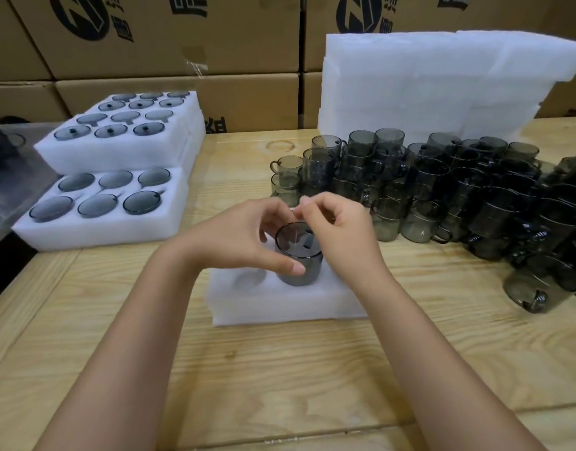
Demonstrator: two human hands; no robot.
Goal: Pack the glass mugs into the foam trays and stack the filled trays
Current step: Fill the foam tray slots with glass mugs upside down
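Note:
A white foam tray (pixel 280 304) lies on the wooden table in front of me. A smoky glass mug (pixel 299 255) stands upright in one of its holes, partly sunk in. My left hand (pixel 247 239) grips the mug's side, thumb across its front. Over the mug's rim, my right hand (pixel 338 229) has its fingertips pinched together; whether it holds anything I cannot tell. An empty hole (pixel 249 278) shows to the mug's left. Many loose stacked mugs (pixel 442 190) crowd the table at the right.
Two filled foam trays sit at the left, a near one (pixel 101 229) and a taller stack (pixel 117 148) behind it. A pile of empty foam trays (pixel 426 86) stands at the back right. Cardboard boxes (pixel 182 37) line the back wall. A dark bin (pixel 7 177) is at far left.

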